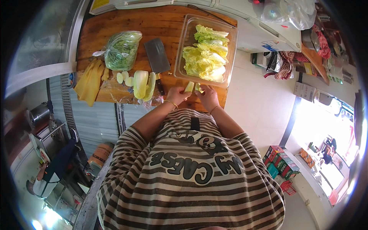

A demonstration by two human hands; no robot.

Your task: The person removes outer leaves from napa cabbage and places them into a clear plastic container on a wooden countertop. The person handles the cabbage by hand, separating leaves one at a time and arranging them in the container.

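Note:
My left hand (pixel 177 96) pinches a pale piece of cabbage (pixel 189 86) at the table's near edge. Close beside it, my right hand (pixel 208 96) grips another small cabbage piece (pixel 198 87). Just beyond both hands is a clear plastic tub (pixel 178 54) with torn napa cabbage leaves (pixel 205 57) in it. Left of my left hand lies a cleaver (pixel 157 56), its dark handle towards me. Part of a napa cabbage (pixel 140 84) and a separate cabbage portion (pixel 150 86) lie side by side left of the handle, near several pale cut stem ends (pixel 125 76).
The wooden table (pixel 161 23) also bears a tied plastic bag of greens (pixel 122 53), yellow rubber gloves (pixel 90 80) and crumpled clear film (pixel 113 89). A white appliance (pixel 247 31) adjoins its far side. Stacked boxes (pixel 281 162) stand at right; another person (pixel 51 175) is at left.

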